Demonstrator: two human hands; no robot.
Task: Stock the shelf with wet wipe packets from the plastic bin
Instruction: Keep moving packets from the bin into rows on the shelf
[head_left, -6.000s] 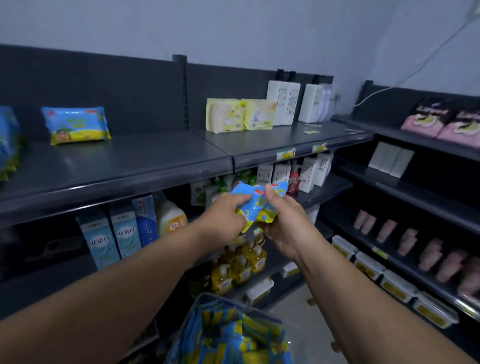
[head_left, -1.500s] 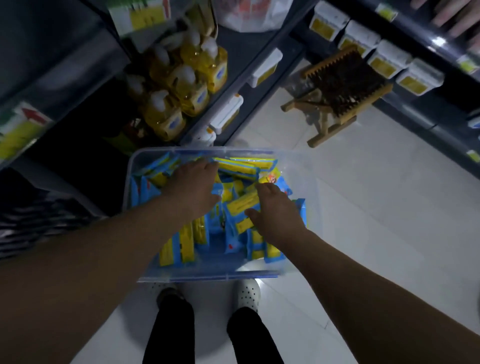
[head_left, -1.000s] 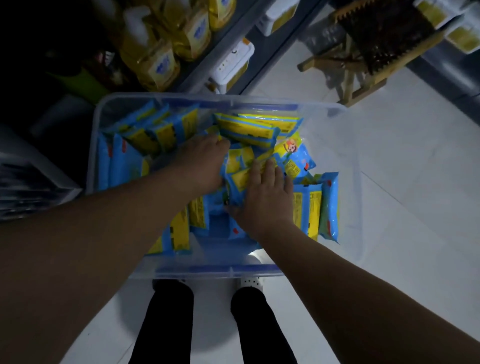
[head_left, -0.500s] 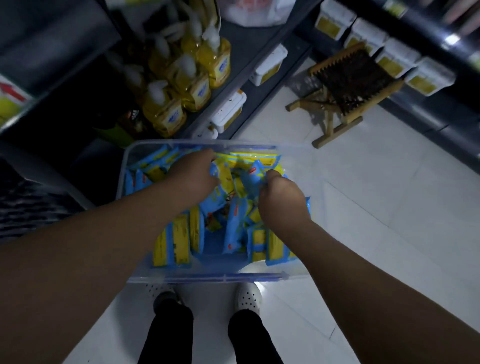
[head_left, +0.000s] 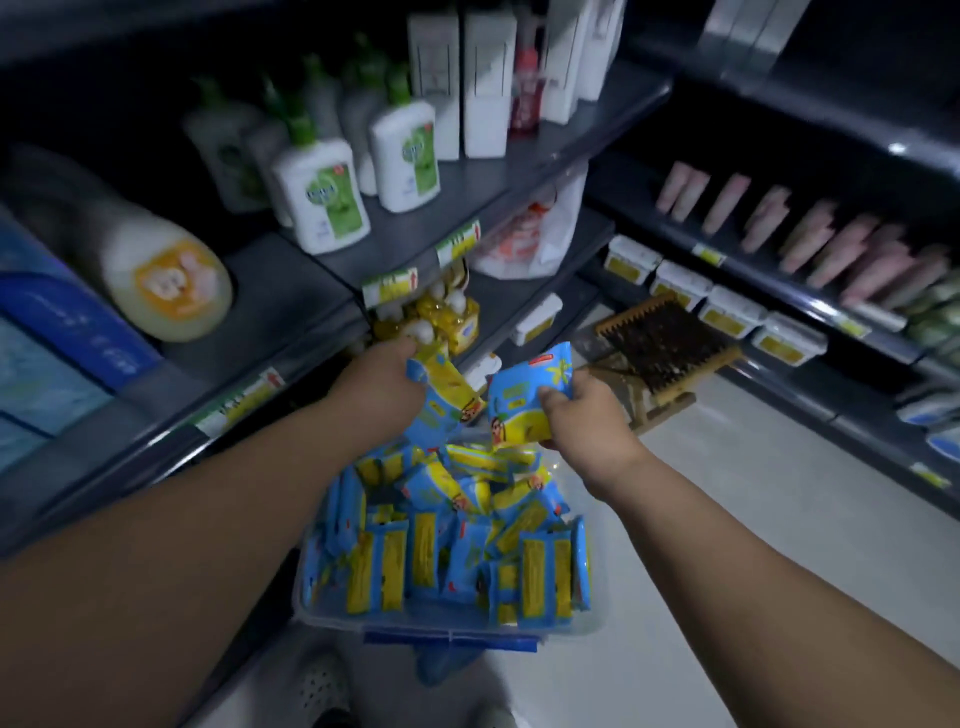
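While the plastic bin (head_left: 592, 621) sits below, left hand (head_left: 376, 382) and right hand (head_left: 584, 415) each grip a wet wipe packet (head_left: 524, 402).

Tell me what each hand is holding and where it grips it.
Left hand grips one wet wipe packet by its upper end; right hand grips a second packet by its lower right edge.

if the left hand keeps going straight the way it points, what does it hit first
Probably the yellow pump bottles just beyond the left hand, which grips a wet wipe packet; depth is unclear.
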